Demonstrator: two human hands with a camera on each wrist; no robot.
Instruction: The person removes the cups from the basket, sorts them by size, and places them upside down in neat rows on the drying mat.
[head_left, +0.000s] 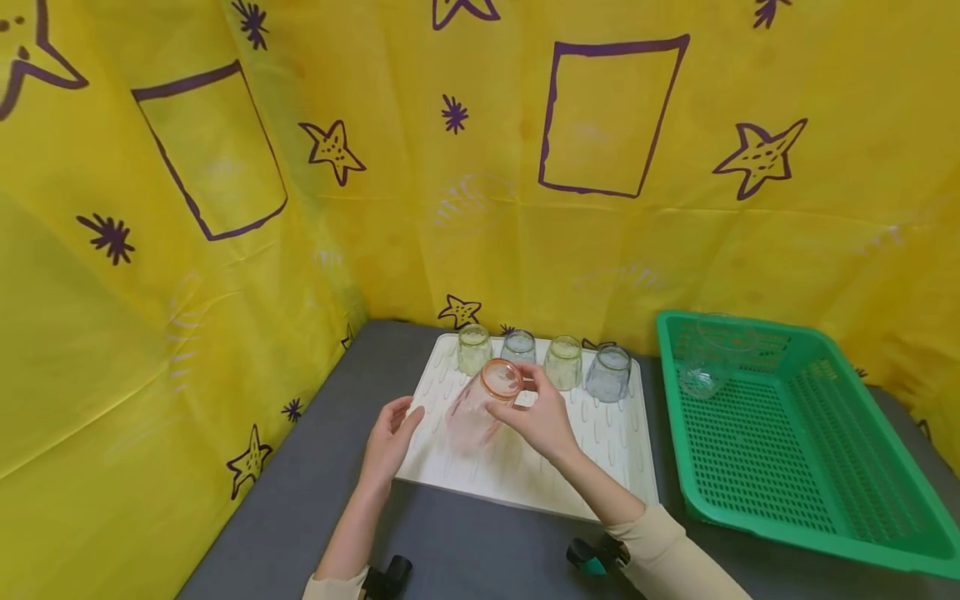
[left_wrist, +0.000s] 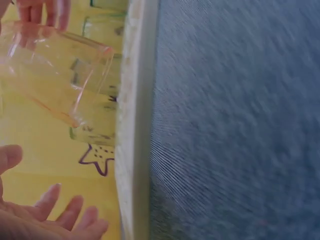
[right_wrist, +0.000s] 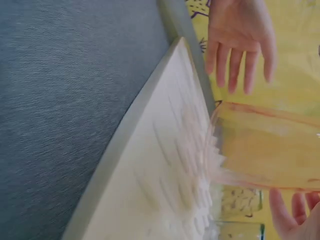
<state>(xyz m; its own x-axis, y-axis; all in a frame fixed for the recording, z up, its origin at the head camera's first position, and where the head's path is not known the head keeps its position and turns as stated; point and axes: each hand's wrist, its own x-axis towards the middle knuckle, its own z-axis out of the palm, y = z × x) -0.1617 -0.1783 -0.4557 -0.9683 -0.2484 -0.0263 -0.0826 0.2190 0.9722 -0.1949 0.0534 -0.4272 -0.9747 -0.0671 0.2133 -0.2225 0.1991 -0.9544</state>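
My right hand [head_left: 542,410] holds a pink-orange glass [head_left: 480,414] tilted above the white ribbed drying mat [head_left: 600,446], thumb and fingers near its orange-ringed upper end. In the right wrist view those fingertips lie along one side of the glass [right_wrist: 270,147]. To the left of the glass is my left hand [head_left: 390,437], at the mat's left edge; it holds nothing, and its fingers look relaxed in the right wrist view. Behind stand two greenish glasses [head_left: 474,350] [head_left: 562,363] and two bluish glasses [head_left: 518,345] [head_left: 609,374], in a row along the mat's back.
A green perforated basket [head_left: 678,433] stands right of the mat, with a clear glass [head_left: 703,375] in its back left corner. The mat lies on a dark grey tabletop [head_left: 300,500]. Yellow patterned cloth [head_left: 480,233] hangs behind and to the left.
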